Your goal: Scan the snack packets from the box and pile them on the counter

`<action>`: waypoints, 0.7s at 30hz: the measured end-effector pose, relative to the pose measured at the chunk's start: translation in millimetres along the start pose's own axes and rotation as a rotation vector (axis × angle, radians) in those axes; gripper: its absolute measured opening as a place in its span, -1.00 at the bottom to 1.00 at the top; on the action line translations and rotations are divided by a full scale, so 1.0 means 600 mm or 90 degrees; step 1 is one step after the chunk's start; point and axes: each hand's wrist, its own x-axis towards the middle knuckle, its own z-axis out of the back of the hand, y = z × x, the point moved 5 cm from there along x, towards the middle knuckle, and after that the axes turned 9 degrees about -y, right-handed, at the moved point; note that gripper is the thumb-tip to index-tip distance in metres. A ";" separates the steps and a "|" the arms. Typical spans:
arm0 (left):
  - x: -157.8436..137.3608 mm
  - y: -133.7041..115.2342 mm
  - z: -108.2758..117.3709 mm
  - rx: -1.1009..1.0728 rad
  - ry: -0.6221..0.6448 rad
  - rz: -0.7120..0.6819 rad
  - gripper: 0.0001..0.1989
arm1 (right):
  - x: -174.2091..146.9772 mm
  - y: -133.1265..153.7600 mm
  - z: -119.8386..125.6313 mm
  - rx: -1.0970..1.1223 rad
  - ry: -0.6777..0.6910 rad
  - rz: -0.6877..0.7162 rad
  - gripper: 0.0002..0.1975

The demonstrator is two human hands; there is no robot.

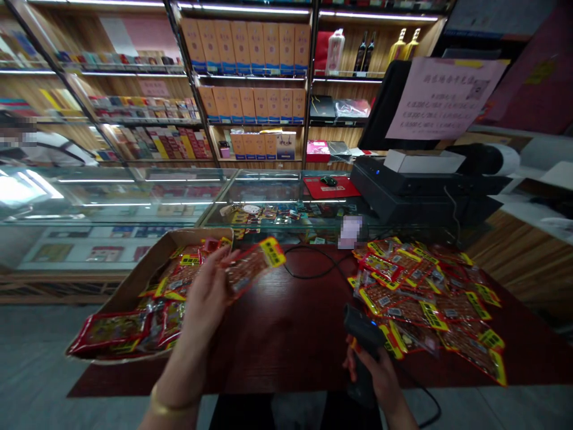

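Note:
My left hand (208, 292) grips a red and yellow snack packet (250, 270) by one end, holding it above the dark red table near the box. In my right hand (376, 370) is a black barcode scanner (363, 328), its fingers wrapped round the handle and a small blue light lit on its top. To the left, a cardboard box (129, 289) holds several similar packets (116, 328). On the right side of the table lies a loose heap of the same kind of packets (403, 286), close to the scanner.
A glass display counter (268, 179) stands behind the table (277, 334). On it are a computer mouse (329, 180) on a red mat and a monitor (387, 107) with a paper notice. A black cable (308, 276) loops over the table. Another person (54, 148) is at far left.

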 end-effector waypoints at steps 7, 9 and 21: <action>-0.050 0.146 -0.272 -0.246 0.264 0.352 -0.61 | -0.005 0.010 -0.010 0.003 -0.035 0.028 -0.59; -0.054 0.166 -0.284 -0.252 0.290 0.368 -0.63 | -0.005 0.013 -0.014 0.003 -0.037 0.028 -0.58; -0.052 0.190 -0.272 -0.319 0.320 0.389 -0.47 | -0.008 0.012 -0.034 -0.100 -0.098 0.016 -0.46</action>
